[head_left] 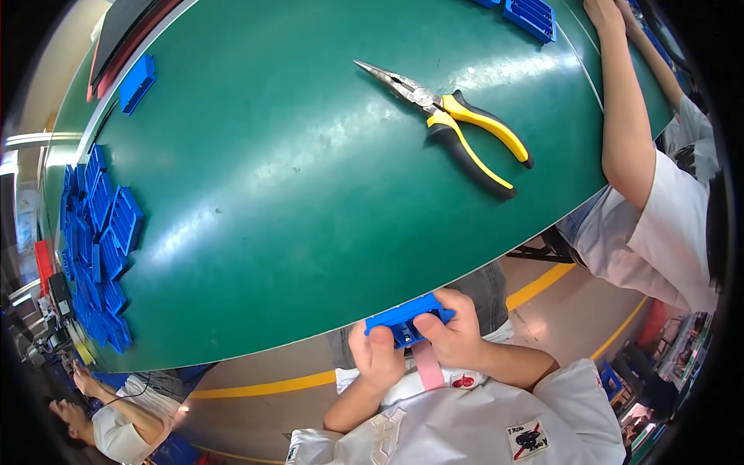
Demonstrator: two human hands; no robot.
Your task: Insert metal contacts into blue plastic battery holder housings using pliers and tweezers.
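Observation:
Just off the near edge of the green table, a blue plastic battery-holder-like case is held up between both my hands. My left hand grips its left end, thumb on the near face. Around the right end closes my right hand, its thumb pressed against the opening. Inside the opening a small shiny metal part shows; my thumbs cover much of the rest. Beyond my hands lie needle-nose pliers with yellow and black handles, jaws toward the far left.
A heap of blue slotted plastic cases covers the table's left end, with a single blue case farther back. Another blue case lies at the far right. A co-worker's arm rests along the right edge; another person sits at lower left.

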